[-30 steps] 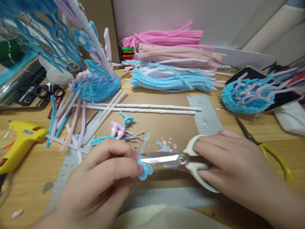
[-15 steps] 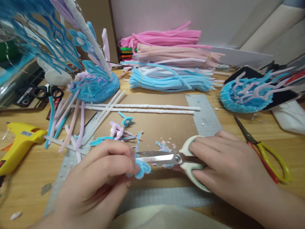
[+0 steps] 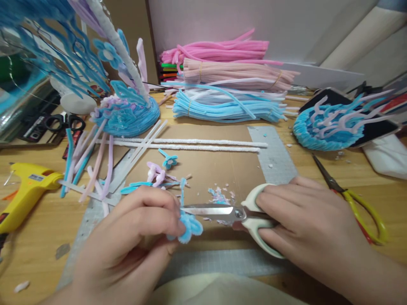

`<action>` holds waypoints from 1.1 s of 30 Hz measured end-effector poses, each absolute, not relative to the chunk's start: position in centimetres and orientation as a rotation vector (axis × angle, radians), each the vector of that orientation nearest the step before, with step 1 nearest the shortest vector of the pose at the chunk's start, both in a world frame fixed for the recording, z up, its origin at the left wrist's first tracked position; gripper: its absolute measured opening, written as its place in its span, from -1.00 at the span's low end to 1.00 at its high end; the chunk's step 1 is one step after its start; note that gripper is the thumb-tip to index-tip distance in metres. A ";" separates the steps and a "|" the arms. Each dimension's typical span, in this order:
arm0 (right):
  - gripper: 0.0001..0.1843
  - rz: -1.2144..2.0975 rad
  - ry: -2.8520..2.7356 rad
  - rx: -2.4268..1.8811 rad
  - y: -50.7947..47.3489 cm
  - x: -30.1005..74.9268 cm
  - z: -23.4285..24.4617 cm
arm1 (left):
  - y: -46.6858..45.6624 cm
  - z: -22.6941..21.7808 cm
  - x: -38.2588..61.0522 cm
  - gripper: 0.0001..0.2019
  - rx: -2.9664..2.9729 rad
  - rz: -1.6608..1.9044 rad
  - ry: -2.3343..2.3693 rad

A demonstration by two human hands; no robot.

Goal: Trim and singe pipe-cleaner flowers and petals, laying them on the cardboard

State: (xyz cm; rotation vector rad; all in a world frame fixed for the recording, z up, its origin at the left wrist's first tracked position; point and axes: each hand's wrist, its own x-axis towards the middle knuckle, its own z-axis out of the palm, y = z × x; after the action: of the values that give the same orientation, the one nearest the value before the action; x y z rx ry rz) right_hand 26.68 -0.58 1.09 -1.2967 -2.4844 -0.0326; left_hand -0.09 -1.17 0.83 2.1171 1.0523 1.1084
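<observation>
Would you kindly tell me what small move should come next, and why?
Probably draw the pale-handled scissors back slightly to check the held blue flower: the blades look nearly closed beside the left hand, and whether they have cut it is unclear.

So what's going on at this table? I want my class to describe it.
A person's left hand pinches a fuzzy blue flower; the right hand holds scissors, their blades closed or nearly so and ending beside the flower's stem. Whether they touch it is hard to tell. Clippings lie on the cardboard, and a glue gun rests on the table to the left.
</observation>
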 end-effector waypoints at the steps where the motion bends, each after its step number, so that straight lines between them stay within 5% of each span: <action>1: -0.67 -0.025 -2.478 -1.297 -0.6 26.7 1.1 | -1.1 0.8 -0.1 -0.68 2.114 1.107 1.055; 33: -0.82 -0.096 -2.435 -1.296 0.4 27.3 0.9 | -1.6 0.6 0.1 -0.68 1.873 1.178 1.128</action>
State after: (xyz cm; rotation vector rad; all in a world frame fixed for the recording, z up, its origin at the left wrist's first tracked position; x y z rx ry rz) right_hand 27.31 0.40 0.87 -1.2965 -2.4347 -0.0963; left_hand 0.08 -1.56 0.59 1.8734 1.1283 1.1781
